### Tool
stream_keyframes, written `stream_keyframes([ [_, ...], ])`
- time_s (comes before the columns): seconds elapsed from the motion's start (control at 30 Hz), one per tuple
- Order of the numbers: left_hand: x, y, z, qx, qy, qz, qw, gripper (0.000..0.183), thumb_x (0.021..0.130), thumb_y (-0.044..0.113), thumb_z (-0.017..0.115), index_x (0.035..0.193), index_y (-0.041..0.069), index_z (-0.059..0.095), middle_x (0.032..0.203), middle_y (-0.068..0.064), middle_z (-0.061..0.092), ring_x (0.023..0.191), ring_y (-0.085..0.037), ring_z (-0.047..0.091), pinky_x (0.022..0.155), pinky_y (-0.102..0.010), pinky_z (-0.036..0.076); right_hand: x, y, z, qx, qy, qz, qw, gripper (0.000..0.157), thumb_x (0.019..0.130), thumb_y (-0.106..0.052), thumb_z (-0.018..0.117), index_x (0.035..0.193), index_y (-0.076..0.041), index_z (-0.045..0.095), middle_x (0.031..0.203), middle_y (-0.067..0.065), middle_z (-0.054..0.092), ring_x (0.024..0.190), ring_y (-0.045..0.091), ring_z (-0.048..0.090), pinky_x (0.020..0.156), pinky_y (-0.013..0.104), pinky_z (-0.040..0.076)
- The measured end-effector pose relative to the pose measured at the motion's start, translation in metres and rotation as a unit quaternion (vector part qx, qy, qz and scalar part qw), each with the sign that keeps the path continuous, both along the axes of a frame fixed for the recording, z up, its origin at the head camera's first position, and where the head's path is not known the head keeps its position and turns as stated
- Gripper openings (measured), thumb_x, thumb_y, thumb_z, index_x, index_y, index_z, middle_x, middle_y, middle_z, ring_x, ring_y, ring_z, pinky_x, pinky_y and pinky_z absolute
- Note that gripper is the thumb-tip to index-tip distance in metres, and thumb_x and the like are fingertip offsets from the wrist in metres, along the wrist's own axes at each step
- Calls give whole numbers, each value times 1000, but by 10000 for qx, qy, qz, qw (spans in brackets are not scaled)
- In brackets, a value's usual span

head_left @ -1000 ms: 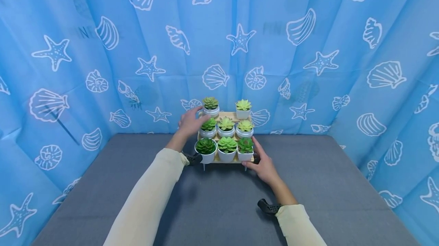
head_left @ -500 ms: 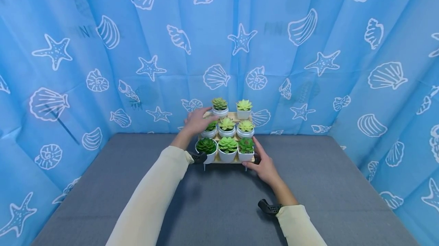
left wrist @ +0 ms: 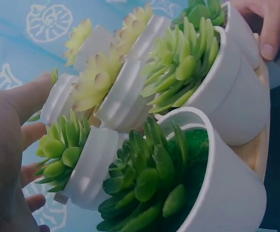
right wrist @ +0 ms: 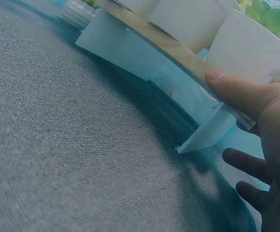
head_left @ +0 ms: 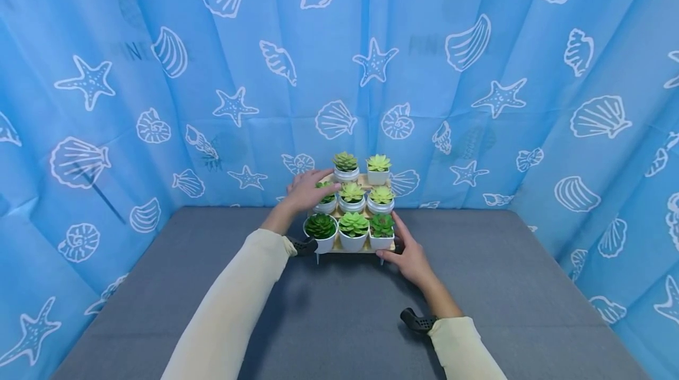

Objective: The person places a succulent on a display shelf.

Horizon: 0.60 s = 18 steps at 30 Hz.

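Observation:
A three-tiered wooden stand holds rows of small succulents in white pots. On its top tier stand an olive-green succulent in a round pot and a light green one in a square pot. My left hand is at the stand's left side, fingers extended beside the olive-green plant's pot; whether they touch it cannot be told. In the left wrist view its thumb lies near that pot. My right hand grips the lower right corner of the stand, thumb on the bottom plank's edge.
The stand rests on translucent legs on a grey cloth-covered table. A blue curtain with white shell prints hangs close behind and at both sides. A dark green succulent stands under my left wrist.
The olive-green succulent has moved right along the top tier, with my left hand following. My left hand has then drawn back slightly from its pot. My right hand has stayed at the corner.

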State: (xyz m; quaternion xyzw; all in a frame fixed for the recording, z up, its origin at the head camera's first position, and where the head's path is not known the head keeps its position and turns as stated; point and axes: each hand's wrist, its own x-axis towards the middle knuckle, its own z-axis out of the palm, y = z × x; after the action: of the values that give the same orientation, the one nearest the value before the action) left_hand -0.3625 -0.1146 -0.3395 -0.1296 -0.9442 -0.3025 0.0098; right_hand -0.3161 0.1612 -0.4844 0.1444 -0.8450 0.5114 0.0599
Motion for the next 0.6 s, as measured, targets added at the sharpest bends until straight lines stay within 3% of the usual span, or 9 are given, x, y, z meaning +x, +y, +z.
stream_keyframes([
  [0.2,4,-7,-1,740,390,138,9964,57,98,46,53,145,16,47,151,-10,39,140,-35,27,108,-61,21,-1,0,1,40,107,50,9999,99,82,-26,80,156,-38,15,141,18,50,123,38,51,102,61,35],
  [0.4,10,-17,-3,1769,640,62,9821,48,96,32,62,138,9,54,144,-12,47,135,-34,36,107,-52,32,0,0,2,72,63,43,9999,99,82,-24,80,156,-36,15,142,19,49,123,38,51,102,61,35],
  [0.6,19,-34,-9,2272,894,310,9692,44,93,28,67,133,10,59,137,-9,54,129,-31,43,103,-52,36,-1,1,0,72,44,-7,10000,99,82,-26,80,155,-40,15,143,18,48,123,38,51,102,61,35],
])
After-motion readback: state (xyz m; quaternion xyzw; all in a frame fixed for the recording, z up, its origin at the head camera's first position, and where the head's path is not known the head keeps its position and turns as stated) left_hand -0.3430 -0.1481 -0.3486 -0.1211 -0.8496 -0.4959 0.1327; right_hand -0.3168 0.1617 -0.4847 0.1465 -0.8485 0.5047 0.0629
